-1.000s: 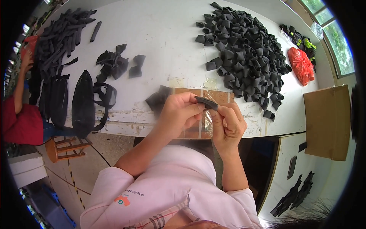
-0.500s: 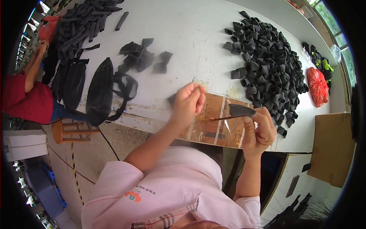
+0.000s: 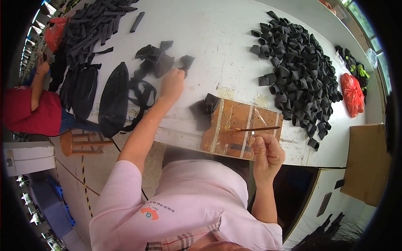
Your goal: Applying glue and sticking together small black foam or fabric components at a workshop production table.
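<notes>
My left hand (image 3: pixel 173 85) reaches forward over the white table, its fingertips closed at a small black fabric piece (image 3: pixel 186 62); the fingers are partly hidden. My right hand (image 3: pixel 269 155) pinches a thin dark stick with a brown tip, like a small brush (image 3: pixel 268 128), above a brown board (image 3: pixel 228 121) with clear tape strips. A small pale bit shows at its fingertips. At the board's left edge lie dark fabric pieces (image 3: pixel 203 111), somewhat blurred. Beyond my left hand is a loose group of black pieces (image 3: pixel 157 62).
A large heap of black fabric loops (image 3: pixel 297 71) covers the table's right. Black strips (image 3: pixel 94 25) and long black mesh pieces (image 3: pixel 114 98) lie at left. A red plastic bag (image 3: pixel 351 95) and a cardboard box (image 3: pixel 363 161) stand at right. A co-worker in red (image 3: pixel 31 109) is at left.
My left hand has moved forward and left from the board to the fabric piece. The black piece that was in my right hand is gone from it; that hand has moved slightly lower and left.
</notes>
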The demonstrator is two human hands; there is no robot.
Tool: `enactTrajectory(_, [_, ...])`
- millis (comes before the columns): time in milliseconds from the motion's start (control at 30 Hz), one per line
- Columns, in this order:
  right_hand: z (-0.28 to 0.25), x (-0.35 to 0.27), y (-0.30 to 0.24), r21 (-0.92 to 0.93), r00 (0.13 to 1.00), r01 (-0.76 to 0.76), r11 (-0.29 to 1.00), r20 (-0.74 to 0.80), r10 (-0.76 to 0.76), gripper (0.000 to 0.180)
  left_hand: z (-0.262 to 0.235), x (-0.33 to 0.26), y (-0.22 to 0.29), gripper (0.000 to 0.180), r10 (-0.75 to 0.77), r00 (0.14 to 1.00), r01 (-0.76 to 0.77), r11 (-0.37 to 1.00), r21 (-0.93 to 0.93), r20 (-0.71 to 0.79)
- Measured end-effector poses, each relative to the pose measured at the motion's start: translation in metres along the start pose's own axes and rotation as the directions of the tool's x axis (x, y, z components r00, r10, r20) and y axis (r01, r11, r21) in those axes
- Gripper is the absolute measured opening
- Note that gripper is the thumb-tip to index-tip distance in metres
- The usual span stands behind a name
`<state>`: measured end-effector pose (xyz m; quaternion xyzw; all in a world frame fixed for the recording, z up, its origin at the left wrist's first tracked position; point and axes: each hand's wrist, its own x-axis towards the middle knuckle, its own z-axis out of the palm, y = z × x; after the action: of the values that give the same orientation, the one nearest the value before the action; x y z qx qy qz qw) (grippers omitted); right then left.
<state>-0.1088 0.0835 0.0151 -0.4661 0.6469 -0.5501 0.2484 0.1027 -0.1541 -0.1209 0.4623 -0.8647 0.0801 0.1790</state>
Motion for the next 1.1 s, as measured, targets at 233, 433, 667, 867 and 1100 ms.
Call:
enactTrajectory(233, [0.034, 0.001, -0.008, -0.127, 0.991, 0.111, 0.986, 0.089, -0.101, 0.006, -0.098, -0.018, 0.091, 0.007, -0.155, 0.730, 0.560, -0.422, -0.713, 0.665])
enactTrajectory(433, [0.029, 0.001, -0.005, -0.182, 0.972, 0.207, 0.961, -0.074, -0.223, 0.012, -0.154, -0.045, 0.169, 0.003, -0.115, 0.900, 0.390, -0.221, -0.894, 0.421])
enactTrajectory(667, [0.025, -0.001, 0.013, -0.428, 0.954, 0.216, 0.878, -0.099, -0.284, 0.012, -0.147, -0.038, 0.187, 0.007, -0.278, 0.838, 0.375, -0.330, -0.866, 0.469])
enactTrajectory(867, [-0.004, 0.000, 0.009, 0.326, 0.957, -0.284, 0.902, 0.031, 0.290, 0.004, -0.149, -0.033, 0.168, 0.015, 0.281, 0.757, 0.553, -0.756, -0.350, 0.590])
enactTrajectory(1100, [-0.025, 0.004, -0.013, 0.782, 0.936, -0.329, 0.530, 0.346, 0.070, 0.010, -0.141, -0.034, 0.164, 0.006, -0.219, 0.835, 0.448, -0.261, -0.855, 0.504])
